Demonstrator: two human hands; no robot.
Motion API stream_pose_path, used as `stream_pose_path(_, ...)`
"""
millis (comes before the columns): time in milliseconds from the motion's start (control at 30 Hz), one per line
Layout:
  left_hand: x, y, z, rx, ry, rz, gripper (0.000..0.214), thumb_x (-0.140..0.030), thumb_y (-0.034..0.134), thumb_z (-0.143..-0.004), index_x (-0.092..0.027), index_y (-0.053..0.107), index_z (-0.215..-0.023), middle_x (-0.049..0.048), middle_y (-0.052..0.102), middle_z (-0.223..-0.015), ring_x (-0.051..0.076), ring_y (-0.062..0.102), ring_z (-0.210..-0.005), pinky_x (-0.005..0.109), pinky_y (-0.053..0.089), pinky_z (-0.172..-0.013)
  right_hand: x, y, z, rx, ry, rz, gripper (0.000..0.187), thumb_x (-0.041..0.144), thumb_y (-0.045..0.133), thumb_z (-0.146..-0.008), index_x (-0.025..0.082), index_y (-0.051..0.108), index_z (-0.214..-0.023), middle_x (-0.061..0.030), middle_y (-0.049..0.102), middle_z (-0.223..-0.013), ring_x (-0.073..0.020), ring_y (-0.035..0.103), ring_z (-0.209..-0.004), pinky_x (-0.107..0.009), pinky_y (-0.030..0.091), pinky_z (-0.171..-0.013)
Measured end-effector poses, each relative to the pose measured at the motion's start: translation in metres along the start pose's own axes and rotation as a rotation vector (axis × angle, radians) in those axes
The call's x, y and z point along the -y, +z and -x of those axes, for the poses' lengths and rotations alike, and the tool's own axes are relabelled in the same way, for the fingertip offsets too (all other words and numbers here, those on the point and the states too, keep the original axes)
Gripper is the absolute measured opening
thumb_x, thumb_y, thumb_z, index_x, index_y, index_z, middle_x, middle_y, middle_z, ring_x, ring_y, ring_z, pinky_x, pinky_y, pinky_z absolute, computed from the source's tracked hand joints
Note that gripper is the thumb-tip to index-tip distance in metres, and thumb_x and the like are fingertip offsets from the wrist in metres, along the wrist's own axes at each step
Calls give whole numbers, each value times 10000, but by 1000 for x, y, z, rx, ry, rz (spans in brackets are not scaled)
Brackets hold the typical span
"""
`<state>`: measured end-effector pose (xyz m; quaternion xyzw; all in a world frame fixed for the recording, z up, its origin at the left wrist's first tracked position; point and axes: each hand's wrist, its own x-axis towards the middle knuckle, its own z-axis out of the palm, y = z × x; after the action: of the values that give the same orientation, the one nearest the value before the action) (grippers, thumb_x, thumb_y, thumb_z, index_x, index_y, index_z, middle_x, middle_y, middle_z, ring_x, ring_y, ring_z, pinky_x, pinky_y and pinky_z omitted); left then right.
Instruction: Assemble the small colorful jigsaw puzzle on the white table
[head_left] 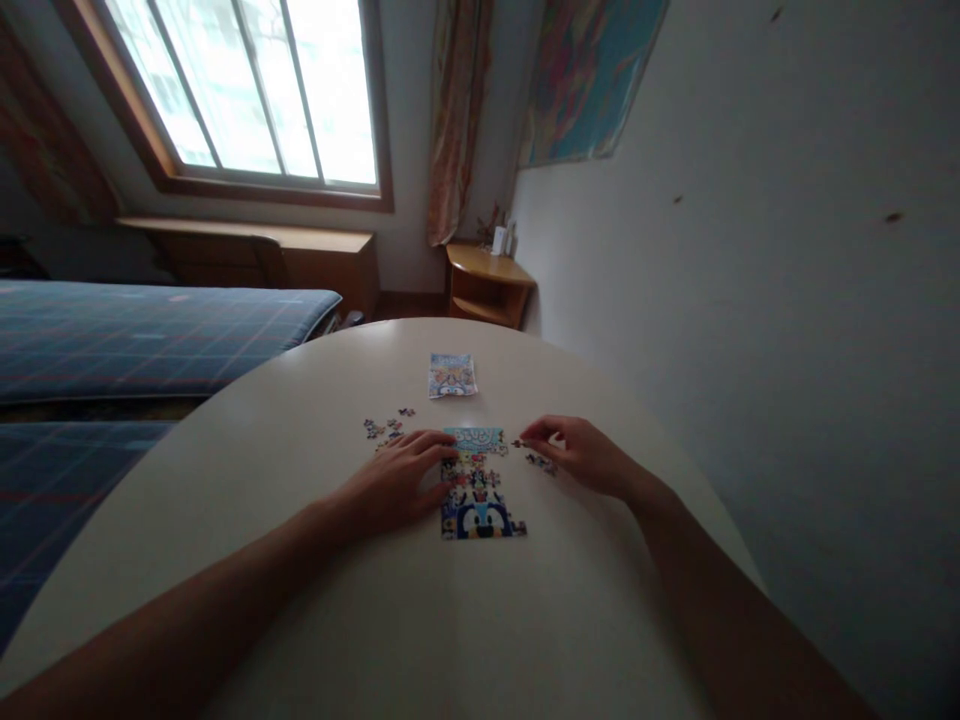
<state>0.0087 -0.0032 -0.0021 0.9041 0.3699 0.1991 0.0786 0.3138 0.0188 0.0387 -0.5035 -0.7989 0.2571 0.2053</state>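
Observation:
A small, colourful jigsaw puzzle [480,490] lies partly assembled on the round white table [450,620]. My left hand [397,480] rests flat beside the puzzle's left edge, fingers stretched out and touching it. My right hand [577,452] is at the puzzle's upper right corner, its thumb and forefinger pinched on a small puzzle piece [517,443]. More loose pieces [541,462] lie under that hand. Another scatter of loose pieces [386,426] sits left of the puzzle, beyond my left hand.
A small printed picture card or bag [452,375] lies farther back on the table. A wall [750,300] runs close along the right. A bed with a blue plaid cover [135,335] is at left, a corner shelf [487,280] behind, under a window [255,90].

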Motion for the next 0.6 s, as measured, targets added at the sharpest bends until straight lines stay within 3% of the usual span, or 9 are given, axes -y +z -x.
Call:
stream_pose_path(400,1,0,0,-16,10,15,318,-383,555,-947,-248,593,-1233,70,569,-1387,271,544,-1255,489,433,-1079,15,19,-4,10,-36,-76,173,285,570,-908,186,696,-974,-62,741,-975,-180,653,-856,-306,475,-770)
stream_pose_path(600,0,0,0,-10,8,15,318,-380,568,-945,-250,590,-1235,72,566,-1391,277,542,-1258,500,439,-1073,15,25,-4,-24,-78,-20,128,264,582,-901,195,683,-938,-71,711,-975,-205,632,-944,-349,474,-870)
